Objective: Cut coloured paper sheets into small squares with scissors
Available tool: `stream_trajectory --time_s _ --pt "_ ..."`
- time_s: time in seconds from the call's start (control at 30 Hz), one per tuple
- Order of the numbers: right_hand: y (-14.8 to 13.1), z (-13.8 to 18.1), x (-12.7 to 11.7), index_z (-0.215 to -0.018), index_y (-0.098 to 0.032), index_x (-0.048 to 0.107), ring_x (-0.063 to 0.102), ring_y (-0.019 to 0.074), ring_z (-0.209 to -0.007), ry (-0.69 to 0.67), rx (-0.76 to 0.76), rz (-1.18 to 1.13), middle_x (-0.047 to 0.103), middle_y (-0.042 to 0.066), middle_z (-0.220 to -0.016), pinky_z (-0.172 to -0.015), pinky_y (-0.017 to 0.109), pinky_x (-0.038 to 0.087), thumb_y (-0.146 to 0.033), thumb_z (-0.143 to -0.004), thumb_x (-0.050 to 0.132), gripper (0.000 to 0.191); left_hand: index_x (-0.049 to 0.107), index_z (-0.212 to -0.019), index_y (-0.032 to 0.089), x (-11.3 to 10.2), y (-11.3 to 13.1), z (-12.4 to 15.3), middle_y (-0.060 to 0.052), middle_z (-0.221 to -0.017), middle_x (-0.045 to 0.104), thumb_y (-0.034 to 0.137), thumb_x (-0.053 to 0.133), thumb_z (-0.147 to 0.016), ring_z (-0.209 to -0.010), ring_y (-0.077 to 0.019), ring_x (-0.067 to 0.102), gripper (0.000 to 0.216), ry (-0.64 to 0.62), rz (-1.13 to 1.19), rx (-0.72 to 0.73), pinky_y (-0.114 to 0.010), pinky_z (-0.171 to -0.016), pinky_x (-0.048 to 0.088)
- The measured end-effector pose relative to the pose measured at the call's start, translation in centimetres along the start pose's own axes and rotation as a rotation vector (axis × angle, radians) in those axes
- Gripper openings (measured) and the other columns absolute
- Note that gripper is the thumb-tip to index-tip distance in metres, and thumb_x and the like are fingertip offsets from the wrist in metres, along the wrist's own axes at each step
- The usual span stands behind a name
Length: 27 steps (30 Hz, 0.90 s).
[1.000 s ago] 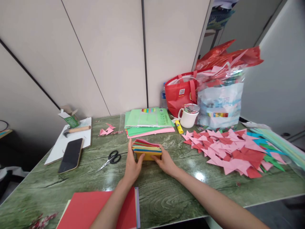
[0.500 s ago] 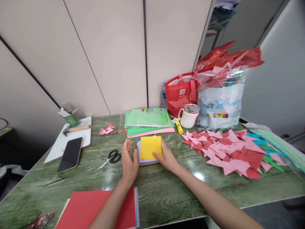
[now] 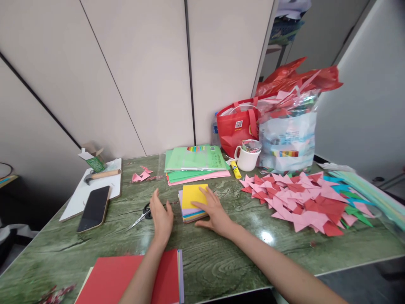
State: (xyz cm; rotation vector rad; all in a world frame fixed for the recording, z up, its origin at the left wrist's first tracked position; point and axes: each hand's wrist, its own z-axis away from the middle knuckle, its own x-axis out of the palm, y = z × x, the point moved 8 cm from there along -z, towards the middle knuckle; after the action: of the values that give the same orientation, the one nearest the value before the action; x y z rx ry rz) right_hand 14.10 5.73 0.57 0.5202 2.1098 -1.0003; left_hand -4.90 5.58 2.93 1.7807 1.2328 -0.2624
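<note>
A small stack of square coloured paper [image 3: 190, 197], yellow on top, lies on the green table near its middle. Spread fingers of my right hand [image 3: 215, 214] rest over the stack's right side. To the left of the stack, my left hand [image 3: 162, 219] is held with its fingers apart and nothing in them. Black-handled scissors [image 3: 138, 220] lie just beyond it, their handles partly hidden by that hand. Under my left forearm is a pile of larger sheets [image 3: 110, 274] with red on top.
Green paper packs [image 3: 194, 159] lie at the back, beside a glue stick [image 3: 236, 169] and a white mug [image 3: 248, 158]. Folded pink and red paper pieces [image 3: 300, 198] cover the right side. A phone [image 3: 94, 209] and a hammer [image 3: 104, 175] lie at the left.
My left hand has moved left, away from the paper stack. My right hand's fingers have spread and now lie over the stack's right side. The view has shifted slightly.
</note>
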Motion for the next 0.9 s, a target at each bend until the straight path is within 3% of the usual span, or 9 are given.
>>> stream_trajectory --time_s 0.1,0.23,0.4,0.57,0.67,0.73,0.83,0.9 --pt "0.5 0.2 1.3 -0.111 -0.027 0.058 0.018 0.0348 -0.129 -0.086 0.052 -0.012 0.034 0.013 -0.136 -0.1 0.055 0.02 -0.036 -0.069 0.066 0.043 0.022 -0.13 0.005 0.2 -0.4 0.1 -0.02 -0.119 0.045 0.011 0.04 -0.076 -0.113 -0.0279 0.042 0.057 -0.052 -0.177 -0.059 -0.049 -0.095 0.029" --pt "0.6 0.1 1.5 -0.111 -0.022 0.059 0.013 0.0322 -0.131 -0.09 0.051 -0.067 0.033 0.014 -0.136 -0.101 0.049 0.025 -0.034 -0.072 0.064 0.041 0.029 -0.128 0.005 0.8 -0.7 -0.1 -0.021 -0.114 0.047 0.004 0.037 -0.073 -0.108 -0.0283 0.046 0.055 -0.161 -0.383 -0.017 -0.048 -0.091 0.033" --pt "1.1 -0.4 1.4 -0.109 -0.022 0.061 0.018 0.0314 -0.13 -0.034 0.049 -0.086 0.035 0.014 -0.135 -0.101 0.049 0.026 -0.032 -0.071 0.065 0.04 0.04 -0.121 0.008 1.7 -0.7 0.1 -0.02 -0.115 0.043 -0.007 0.033 -0.064 -0.11 -0.0259 0.045 0.059 -0.203 -0.307 0.126 -0.04 -0.088 0.039" --pt "0.9 -0.5 0.9 -0.109 -0.024 0.061 0.017 0.0322 -0.13 0.047 0.026 -0.172 0.038 0.013 -0.135 -0.101 0.053 0.022 -0.036 -0.066 0.07 0.046 0.042 -0.119 0.013 2.1 -0.2 0.5 -0.016 -0.119 0.042 -0.006 0.03 -0.067 -0.113 -0.0246 0.043 0.057 -0.215 -0.238 0.211 -0.039 -0.088 0.04" --pt "1.0 -0.5 -1.0 -0.108 -0.025 0.061 0.026 0.0298 -0.128 0.211 0.047 -0.403 0.047 0.01 -0.129 -0.103 0.054 0.016 -0.037 -0.07 0.066 0.04 0.039 -0.123 0.012 1.5 0.5 0.2 -0.016 -0.121 0.04 -0.007 0.029 -0.067 -0.116 -0.0249 0.04 0.06 -0.182 -0.203 0.238 -0.041 -0.09 0.039" --pt "1.7 -0.4 -1.8 -0.103 -0.024 0.063 0.037 0.026 -0.122 0.3 0.138 -0.692 0.055 0.009 -0.12 -0.103 0.05 0.021 -0.035 -0.076 0.059 0.029 0.034 -0.127 0.013 0.5 1.4 -0.2 -0.016 -0.122 0.039 -0.006 0.028 -0.068 -0.118 -0.0243 0.038 0.063 -0.122 -0.167 0.254 -0.041 -0.092 0.038" --pt "2.0 -0.7 -1.6 -0.1 -0.02 0.062 0.06 0.0235 -0.093 0.249 0.257 -0.995 0.066 0.011 -0.095 -0.084 0.046 0.045 -0.037 -0.083 0.049 0.027 0.028 -0.132 0.019 -2.0 4.5 0.2 -0.014 -0.124 0.04 0.0 0.03 -0.077 -0.118 -0.0216 0.038 0.059 0.038 -0.028 0.366 -0.039 -0.096 0.035" --pt "1.2 -0.9 -1.4 -0.103 -0.017 0.059 0.065 0.0218 -0.076 0.124 0.26 -1.104 0.068 0.011 -0.082 -0.069 0.041 0.051 -0.039 -0.084 0.046 0.032 0.026 -0.134 0.022 -3.3 7.2 1.3 -0.012 -0.125 0.041 0.005 0.032 -0.081 -0.118 -0.0195 0.039 0.056 0.099 0.053 0.483 -0.036 -0.098 0.033"
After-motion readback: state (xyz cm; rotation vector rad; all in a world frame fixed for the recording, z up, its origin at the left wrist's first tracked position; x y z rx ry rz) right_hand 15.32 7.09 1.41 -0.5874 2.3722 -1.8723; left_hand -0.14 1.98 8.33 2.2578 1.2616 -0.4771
